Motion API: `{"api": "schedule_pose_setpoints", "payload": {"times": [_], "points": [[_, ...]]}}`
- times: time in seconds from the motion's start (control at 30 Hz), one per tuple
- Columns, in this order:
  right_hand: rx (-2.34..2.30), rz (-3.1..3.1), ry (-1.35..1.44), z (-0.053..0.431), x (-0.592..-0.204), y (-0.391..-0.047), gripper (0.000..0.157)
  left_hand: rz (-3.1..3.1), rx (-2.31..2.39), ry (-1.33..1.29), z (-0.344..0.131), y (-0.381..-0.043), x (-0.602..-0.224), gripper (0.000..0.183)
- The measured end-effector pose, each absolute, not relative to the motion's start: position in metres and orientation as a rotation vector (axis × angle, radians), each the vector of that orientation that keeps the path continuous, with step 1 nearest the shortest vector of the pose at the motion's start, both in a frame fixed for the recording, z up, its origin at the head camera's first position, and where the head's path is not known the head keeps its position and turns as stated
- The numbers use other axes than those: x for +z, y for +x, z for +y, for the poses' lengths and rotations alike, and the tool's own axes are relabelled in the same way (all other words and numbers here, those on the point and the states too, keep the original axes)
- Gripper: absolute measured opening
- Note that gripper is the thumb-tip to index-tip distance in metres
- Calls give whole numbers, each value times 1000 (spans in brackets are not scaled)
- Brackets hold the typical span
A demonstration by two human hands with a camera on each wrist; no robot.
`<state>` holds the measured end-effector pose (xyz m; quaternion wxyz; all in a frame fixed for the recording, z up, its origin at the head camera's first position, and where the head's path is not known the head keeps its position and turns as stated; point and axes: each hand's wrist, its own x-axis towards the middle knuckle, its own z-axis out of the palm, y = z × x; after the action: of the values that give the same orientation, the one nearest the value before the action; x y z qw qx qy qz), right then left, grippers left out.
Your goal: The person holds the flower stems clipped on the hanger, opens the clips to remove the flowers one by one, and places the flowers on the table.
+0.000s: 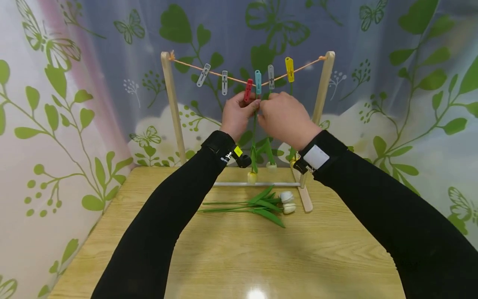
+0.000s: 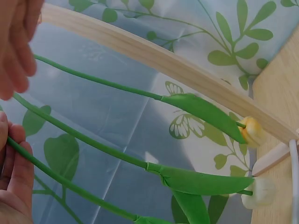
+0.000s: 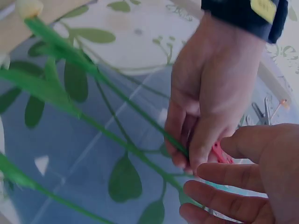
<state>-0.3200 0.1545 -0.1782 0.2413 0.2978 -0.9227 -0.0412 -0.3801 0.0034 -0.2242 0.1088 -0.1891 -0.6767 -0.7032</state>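
My left hand (image 1: pixel 237 116) pinches the green stem of an upside-down artificial tulip with a pale yellow bloom (image 1: pixel 252 178), just under the cord. A red clothespin (image 1: pixel 248 89) sits right by those fingers, and a light blue clothespin (image 1: pixel 258 82) is beside it on the cord. Close on the right is my right hand (image 1: pixel 285 118); the right wrist view shows its fingers (image 3: pixel 233 205) extended near the red clothespin, with no clear grip. A white tulip (image 2: pixel 259 192) and a yellow-orange tulip (image 2: pixel 252 131) also hang head down. Their stem tops are partly hidden by my right hand.
The orange cord (image 1: pixel 235 79) runs between two wooden posts (image 1: pixel 173 104), bearing grey clothespins (image 1: pixel 224 82) and a yellow one (image 1: pixel 289 69). White tulips (image 1: pixel 286 197) lie on the wooden table (image 1: pixel 239 253) before the frame's white bar (image 1: pixel 269 184). A leaf-printed curtain (image 1: pixel 142 66) hangs behind.
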Motion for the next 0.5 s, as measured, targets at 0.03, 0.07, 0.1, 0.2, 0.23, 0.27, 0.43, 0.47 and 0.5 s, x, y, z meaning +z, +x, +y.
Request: {"api": "schedule_pose_setpoints", "payload": {"times": [0.03, 0.07, 0.1, 0.2, 0.23, 0.27, 0.43, 0.47, 0.5], "points": [[-112, -2519, 809, 154, -174, -321, 26, -1992, -2063, -557, 3, -380, -225, 25], [-117, -2515, 800, 154, -170, -322, 27, -1993, -2059, -556, 2, -380, -225, 25], [-121, -2514, 791, 154, -167, -323, 29, -1994, -2061, -553, 2, -380, -226, 24], [-114, -2532, 769, 154, -157, -326, 31, -1998, -2068, -539, 2, -381, -228, 23], [-109, -2542, 759, 153, -153, -326, 32, -2001, -2068, -534, 2, -381, -228, 23], [-105, -2552, 755, 154, -150, -326, 32, -2004, -2071, -527, 2, -381, -229, 22], [-92, -2567, 753, 153, -131, -327, 29, -1985, -2117, -526, 2, -381, -226, 21], [-91, -2571, 754, 153, -127, -327, 28, -1973, -2133, -531, 2, -381, -225, 21], [-98, -2573, 753, 153, -123, -327, 28, -1964, -2148, -536, 2, -381, -224, 22]]}}
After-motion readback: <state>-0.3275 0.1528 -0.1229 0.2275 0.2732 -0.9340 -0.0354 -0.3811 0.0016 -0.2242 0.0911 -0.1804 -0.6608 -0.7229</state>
